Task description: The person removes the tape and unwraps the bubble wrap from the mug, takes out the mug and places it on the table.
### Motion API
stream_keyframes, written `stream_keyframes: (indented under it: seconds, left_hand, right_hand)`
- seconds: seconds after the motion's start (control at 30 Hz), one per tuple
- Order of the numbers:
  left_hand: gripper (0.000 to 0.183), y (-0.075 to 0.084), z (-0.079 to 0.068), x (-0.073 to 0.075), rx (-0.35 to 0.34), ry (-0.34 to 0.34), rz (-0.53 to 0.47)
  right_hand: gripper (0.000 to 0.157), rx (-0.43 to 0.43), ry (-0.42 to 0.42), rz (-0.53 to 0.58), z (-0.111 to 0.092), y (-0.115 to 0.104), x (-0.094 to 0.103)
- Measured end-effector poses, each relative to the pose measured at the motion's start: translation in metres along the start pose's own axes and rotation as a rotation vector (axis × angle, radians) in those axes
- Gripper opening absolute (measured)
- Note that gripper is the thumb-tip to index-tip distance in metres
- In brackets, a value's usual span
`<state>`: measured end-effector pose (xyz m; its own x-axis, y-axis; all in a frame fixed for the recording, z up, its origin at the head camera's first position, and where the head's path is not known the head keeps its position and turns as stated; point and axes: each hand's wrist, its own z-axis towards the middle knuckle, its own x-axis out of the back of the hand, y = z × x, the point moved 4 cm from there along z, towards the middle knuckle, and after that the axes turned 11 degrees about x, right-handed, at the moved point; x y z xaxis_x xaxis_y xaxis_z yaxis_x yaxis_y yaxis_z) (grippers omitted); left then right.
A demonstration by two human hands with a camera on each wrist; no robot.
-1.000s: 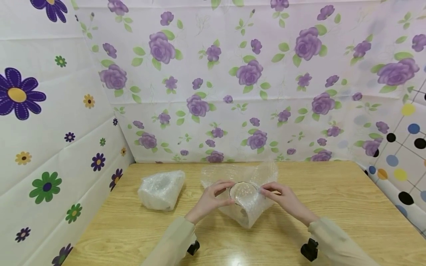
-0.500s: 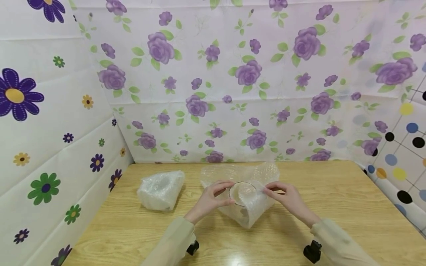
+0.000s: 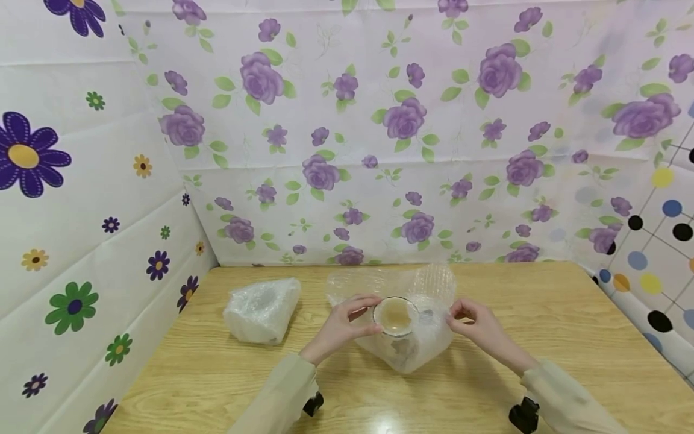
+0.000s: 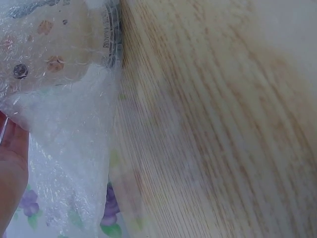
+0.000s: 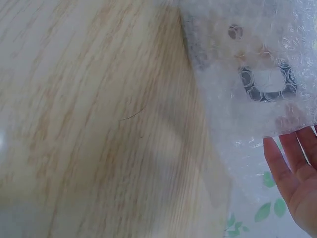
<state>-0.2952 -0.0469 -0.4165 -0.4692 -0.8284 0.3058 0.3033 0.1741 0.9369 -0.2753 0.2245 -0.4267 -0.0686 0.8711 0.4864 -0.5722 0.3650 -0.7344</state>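
A clear glass cup [image 3: 397, 329] with a dark rim stands upright on the table, its top uncovered and its side loosely surrounded by bubble wrap [image 3: 434, 283]. My left hand [image 3: 344, 322] grips the cup's left side, thumb in front and fingers behind. On the right, my right hand [image 3: 479, 328] pinches the edge of the bubble wrap, apart from the cup. Through the wrap, the left wrist view shows spots and lettering on the cup [image 4: 54, 62]. Brown marks and a dark-edged shape show through the bubble wrap [image 5: 218, 99] in the right wrist view.
A separate bundle of bubble wrap [image 3: 262, 310] lies on the wooden table [image 3: 542, 301] to the left. Behind the table hangs a rose-patterned sheet [image 3: 368, 199]. Patterned sheets also bound both sides.
My right hand has moved right, drawing the bubble wrap off the cup's mouth, which now shows uncovered. My left hand keeps its grip in place.
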Motion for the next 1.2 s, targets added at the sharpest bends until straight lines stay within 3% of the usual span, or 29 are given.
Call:
stream_keyframes:
  seconds: [0.2, 0.33, 0.6, 0.87, 1.07, 1.2]
  left_hand:
    - [0.048, 0.021, -0.006, 0.0, 0.016, -0.028, -0.02]
    - [0.048, 0.025, -0.007, 0.0, 0.038, -0.031, -0.009]
    - [0.05, 0.023, -0.006, 0.0, 0.049, -0.035, 0.012]
    - [0.049, 0.025, -0.006, -0.001, 0.012, -0.023, 0.01]
    - [0.049, 0.025, -0.006, -0.001, 0.015, -0.032, 0.014]
    - [0.049, 0.024, -0.006, -0.001, 0.024, -0.029, 0.01]
  right_hand:
    - [0.017, 0.078, -0.009, -0.008, -0.006, 0.002, 0.004]
    - [0.028, 0.129, -0.027, 0.042, -0.01, 0.004, 0.006]
    - [0.02, 0.127, -0.05, 0.099, -0.014, 0.0, 0.014]
    - [0.021, 0.073, -0.038, 0.105, -0.018, 0.001, 0.027]
    - [0.029, -0.037, -0.014, 0.083, -0.025, 0.008, 0.035]
    - [0.028, -0.028, -0.019, 0.095, -0.028, 0.011, 0.038]
